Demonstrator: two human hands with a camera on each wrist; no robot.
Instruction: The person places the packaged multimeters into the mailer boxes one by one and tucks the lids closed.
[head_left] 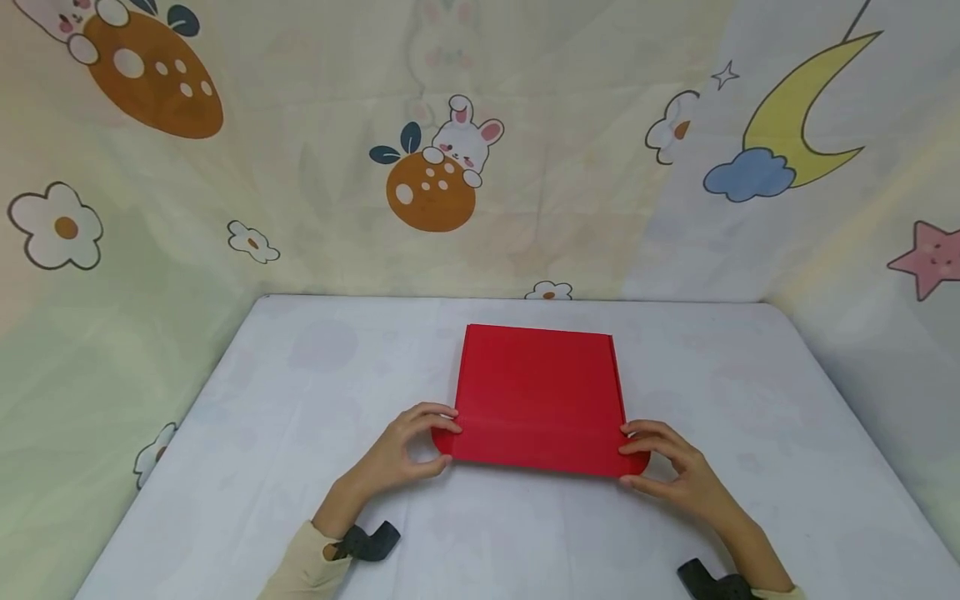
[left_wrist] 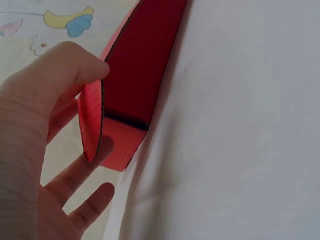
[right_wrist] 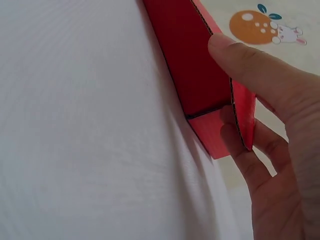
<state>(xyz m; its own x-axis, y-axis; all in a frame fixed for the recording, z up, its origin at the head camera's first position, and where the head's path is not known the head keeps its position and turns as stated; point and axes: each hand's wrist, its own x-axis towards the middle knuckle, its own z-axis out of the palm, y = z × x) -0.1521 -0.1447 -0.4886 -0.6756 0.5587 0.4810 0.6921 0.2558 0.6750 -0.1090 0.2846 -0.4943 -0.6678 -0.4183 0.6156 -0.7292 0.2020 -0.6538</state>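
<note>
A red cardboard box rests on the table, its lid folded over the top. Rounded side flaps stick out at the lid's two near corners. My left hand pinches the left flap, thumb on the near edge and fingers behind it. On the other side, my right hand grips the right flap the same way. In both wrist views the lid's front stands a little away from the box's side wall, and the flaps are outside the box. The box's inside is hidden.
A white cloth covers the table, with soft folds near the box. Printed fabric walls with rabbits, flowers and a moon rise behind and at both sides. A dark strap mount sits on the left wrist, another on the right.
</note>
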